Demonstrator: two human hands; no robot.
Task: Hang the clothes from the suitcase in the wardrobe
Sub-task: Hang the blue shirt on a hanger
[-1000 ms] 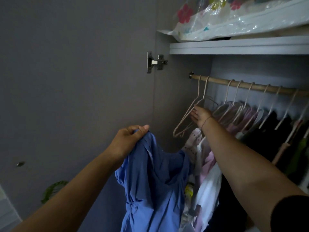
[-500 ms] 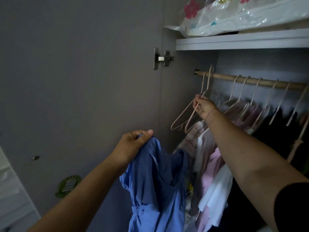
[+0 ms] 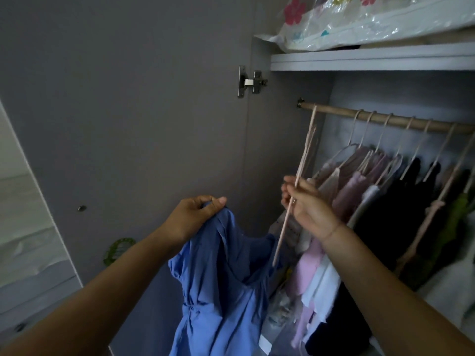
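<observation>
Below the left hand (image 3: 195, 214) hangs the blue garment (image 3: 221, 278), pinched at its top edge between thumb and curled fingers. Just beside it, the right hand (image 3: 305, 204) has its fingers curled round a thin pink hanger (image 3: 284, 227), seen edge-on. The hanger's lower end points at the garment's neck opening and its upper end is up by the rail (image 3: 385, 119); can't tell if it is hooked.

Likely step: get the hanger into the garment. Bring the hanger clear of the rail and turn it flat. Feed one arm in through the neck under the left-hand pinch, then seat the other shoulder, holding the pinch so the opening stays wide. Hook it on the bare rail above the right hand, beside the hung clothes (image 3: 359, 191). Suitcase not in view.
</observation>
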